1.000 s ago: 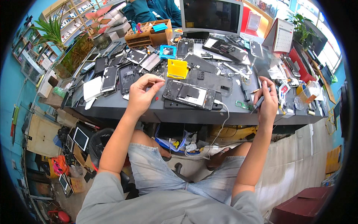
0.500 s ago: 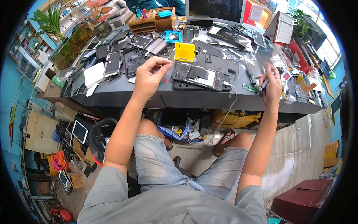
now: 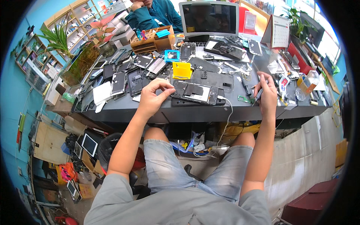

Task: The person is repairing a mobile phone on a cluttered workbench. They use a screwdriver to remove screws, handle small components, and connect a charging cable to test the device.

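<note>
An opened phone (image 3: pixel 196 92) lies on a dark pad (image 3: pixel 193 102) near the desk's front edge, its inside parts showing. A white cable (image 3: pixel 229 108) runs to its right end. My left hand (image 3: pixel 154 98) is at the phone's left end, thumb and forefinger pinched together; anything between them is too small to make out, and I cannot tell whether they touch the phone. My right hand (image 3: pixel 267 96) is closed around a dark pen-like tool (image 3: pixel 258 95), over the desk right of the phone. Beside it lies a small green circuit board (image 3: pixel 244 99).
Phone parts (image 3: pixel 119 83) crowd the desk's left. Behind the phone stand a yellow holder (image 3: pixel 182 70), a blue holder (image 3: pixel 172 56) and a wooden organizer (image 3: pixel 150 41). A monitor (image 3: pixel 209 18) and a calendar (image 3: pixel 279 32) stand farther back. Across the desk sits a person in a green sleeve (image 3: pixel 142 18).
My left hand has come down closer to the phone's left end. My right hand still grips the tool. The view has tilted up, showing more of the person and monitor.
</note>
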